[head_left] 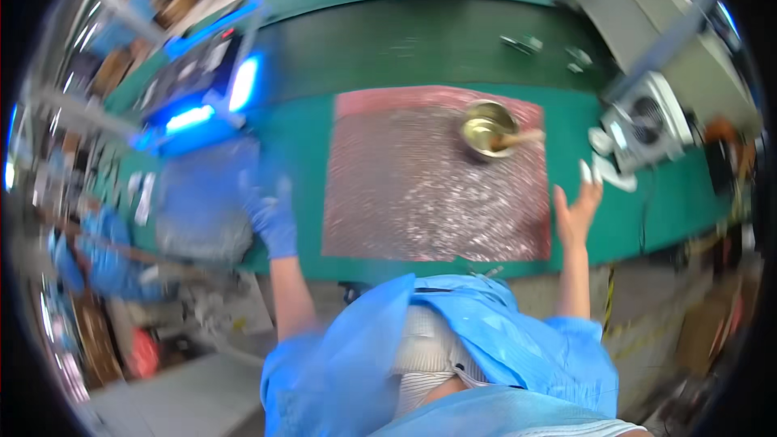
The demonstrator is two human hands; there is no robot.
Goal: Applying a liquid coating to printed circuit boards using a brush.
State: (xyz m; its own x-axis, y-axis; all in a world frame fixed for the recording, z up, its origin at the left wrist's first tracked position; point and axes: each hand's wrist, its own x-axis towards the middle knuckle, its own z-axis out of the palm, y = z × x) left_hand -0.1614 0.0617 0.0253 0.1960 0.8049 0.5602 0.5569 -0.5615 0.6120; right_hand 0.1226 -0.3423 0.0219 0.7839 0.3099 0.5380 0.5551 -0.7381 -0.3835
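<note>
Plastic-wrapped bundle (pixel 202 202) lies on L side of green worktop (pixel 303 146), near its front edge; contents unclear. Blue-gloved L hand (pixel 275 218) is at its R side; too blurred to tell if that grip holds, touches or just passes it. Risk: slick film vs. smooth glove prob. slips under a fast tug, & w/ the edge so near, bundle could slide off. Blue-lit frame (pixel 191 119) stands right behind, so a careless lift might bump it.

Pink bubble sheet (pixel 405 186) lies flat btwn hands; metal bowl (pixel 480 136) sits on its far R part, wooden handle (pixel 530 137) poking past the rim. Any yank on sheet could tip bowl, esp. if handle snags a sleeve. R hand (pixel 579 206), fingers spread, nothing in grip, is just beside sheet's R edge; a wide sweep may knock white piece (pixel 617 174) or fan unit (pixel 650 117) beyond.
</note>
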